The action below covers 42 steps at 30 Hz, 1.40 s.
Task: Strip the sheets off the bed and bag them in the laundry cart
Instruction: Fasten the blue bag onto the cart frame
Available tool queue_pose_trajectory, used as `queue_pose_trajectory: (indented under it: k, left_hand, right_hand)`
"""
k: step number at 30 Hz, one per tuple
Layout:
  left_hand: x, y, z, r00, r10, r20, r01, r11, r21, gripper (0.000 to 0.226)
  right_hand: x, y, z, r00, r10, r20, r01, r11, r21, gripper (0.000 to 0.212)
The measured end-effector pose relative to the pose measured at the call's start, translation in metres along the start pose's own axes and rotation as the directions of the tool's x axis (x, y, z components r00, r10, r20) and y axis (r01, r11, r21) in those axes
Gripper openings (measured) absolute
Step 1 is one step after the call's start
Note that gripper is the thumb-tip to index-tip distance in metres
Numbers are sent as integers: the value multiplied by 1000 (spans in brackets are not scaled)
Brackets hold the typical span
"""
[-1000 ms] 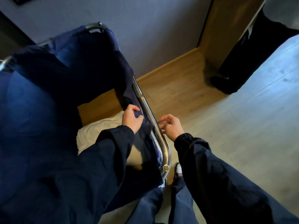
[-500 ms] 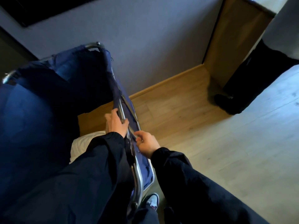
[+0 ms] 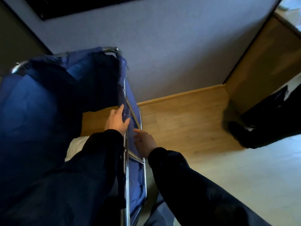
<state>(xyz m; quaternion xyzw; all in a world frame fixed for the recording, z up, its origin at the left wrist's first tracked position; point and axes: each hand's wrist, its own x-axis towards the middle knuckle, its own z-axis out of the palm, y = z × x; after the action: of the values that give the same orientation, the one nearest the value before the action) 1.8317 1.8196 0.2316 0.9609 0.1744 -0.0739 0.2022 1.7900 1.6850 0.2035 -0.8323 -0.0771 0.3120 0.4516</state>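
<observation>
The laundry cart (image 3: 126,168) has a chrome tube frame and a deep blue cloth bag (image 3: 32,111) hung in it. White sheets (image 3: 74,144) lie at the bottom of the bag, mostly hidden behind my left sleeve. My left hand (image 3: 116,121) lies with straight fingers on the bag's cloth at the right-hand rail, thumb across the fabric edge. My right hand (image 3: 144,142) hovers outside the cart beside the same rail. Its fingers are loose, point at the blue cloth and hold nothing. The bed is out of view.
A grey wall (image 3: 162,54) stands right behind the cart. A wooden panel (image 3: 263,66) rises at the right. Another person's dark trouser leg and shoe (image 3: 244,132) stand on the floor at the right. Wood floor (image 3: 187,124) lies between them and the cart.
My view has tilted up and the cart sits lower left. My left hand went from gripping the bag edge to lying flat on it. My right hand let go of the rail.
</observation>
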Motion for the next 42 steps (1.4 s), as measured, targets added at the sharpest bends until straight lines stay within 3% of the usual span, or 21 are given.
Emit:
queue_pose_trajectory:
  k: [3, 5, 7, 10, 13, 17, 19, 22, 26, 29, 34, 36, 42]
  left_hand:
    - [18, 5, -2, 997, 53, -50, -50, 997, 52, 70]
    - [24, 10, 1, 998, 60, 20, -62, 988, 138, 69]
    - [36, 15, -2, 995, 23, 102, -43, 980, 196, 56]
    - [48, 15, -4, 996, 17, 90, -37, 976, 216, 36]
    - [52, 12, -3, 997, 34, 75, -46, 986, 160, 29]
    - [54, 1, 5, 997, 80, -16, -81, 994, -73, 17]
    - [52, 3, 8, 996, 4, -88, -21, 982, -190, 13]
    - [52, 13, 2, 975, -178, -136, 128, 940, -316, 17]
    - [53, 25, -11, 898, -379, -225, 275, 881, -386, 23]
    - [58, 22, -13, 855, -458, -243, 324, 837, -441, 25]
    - [80, 18, -19, 829, -552, -94, 444, 751, -488, 17]
    - [88, 28, -21, 853, -516, -77, 422, 769, -480, 11]
    - [129, 51, -21, 915, -384, -121, 335, 893, -301, 27]
  right_hand:
    - [35, -10, -18, 999, -29, 28, 30, 999, -17, 49]
    - [49, -12, -25, 999, -28, 24, 29, 1000, -13, 50]
    - [71, -15, -29, 999, 1, 41, -1, 1000, -2, 50]
    - [99, -7, -29, 997, 50, 53, -52, 998, 42, 57]
    - [118, -3, -25, 998, 50, 47, -58, 980, 192, 56]
    - [130, -8, -28, 997, 55, -45, -36, 938, 345, 23]
    - [131, -10, -36, 993, 24, -113, 16, 939, 345, 11]
    - [127, -22, -47, 988, -77, -137, 112, 956, 272, 14]
    - [118, -43, -56, 976, -185, -117, 211, 938, 275, 3]
    - [120, -50, -63, 975, -203, -87, 219, 938, 268, 19]
    - [142, -55, -93, 987, -158, 15, 154, 978, 138, 30]
    - [155, -57, -106, 991, -134, 27, 131, 986, 99, 33]
    - [195, -65, -129, 996, -76, 47, 71, 993, 94, 39]
